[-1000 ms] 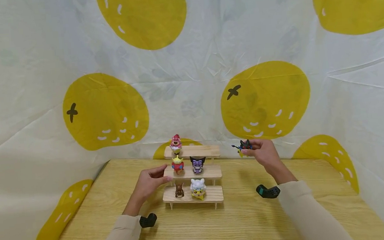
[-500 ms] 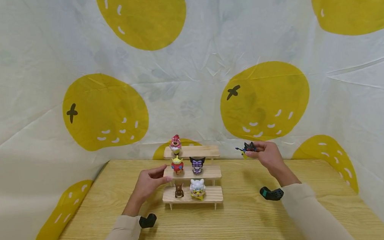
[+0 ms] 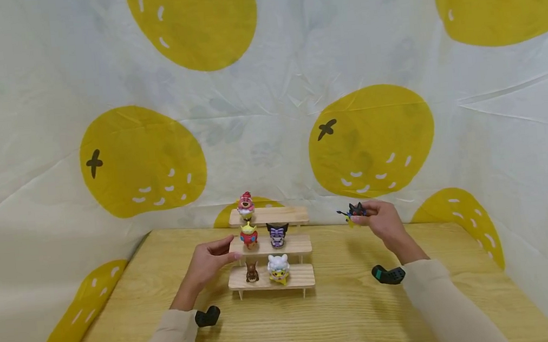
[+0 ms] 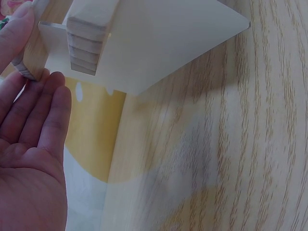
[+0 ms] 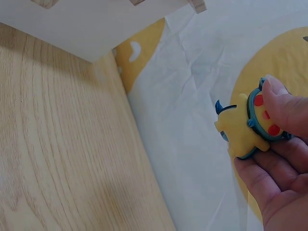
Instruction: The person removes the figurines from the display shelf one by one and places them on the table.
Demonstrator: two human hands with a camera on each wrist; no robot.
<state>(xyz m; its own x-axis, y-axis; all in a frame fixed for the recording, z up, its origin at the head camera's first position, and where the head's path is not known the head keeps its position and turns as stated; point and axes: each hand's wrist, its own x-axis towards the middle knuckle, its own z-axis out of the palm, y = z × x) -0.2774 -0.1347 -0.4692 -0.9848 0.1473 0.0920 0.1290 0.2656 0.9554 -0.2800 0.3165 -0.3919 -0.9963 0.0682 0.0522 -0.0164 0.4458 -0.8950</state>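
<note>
My right hand [image 3: 384,224] pinches a small figurine [image 5: 238,127] between thumb and fingers, raised over the right part of the table. The figurine has a yellow body, red cheeks and a dark blue-black eared hood. At the left end of a three-tier wooden display stand [image 3: 300,243], my left hand [image 3: 209,261] grips the middle shelf [image 4: 36,55], thumb above and fingertips beneath. That shelf bears a green three-eyed figurine [image 3: 249,237] in red and a black-and-purple one [image 3: 277,236]. A pink bear figurine [image 3: 245,205] stands on the top shelf's left.
A brown figurine [image 3: 251,272] and a white-hooded yellow one [image 3: 278,270] stand on the bottom shelf. The wooden table [image 3: 278,331] meets a pale cloth [image 3: 258,156] with yellow fruit prints behind it. Black devices [image 3: 388,274] are worn at both wrists.
My right hand has shifted a little right and down with the figurine. The left hand keeps its place at the stand, while the head view has turned slightly.
</note>
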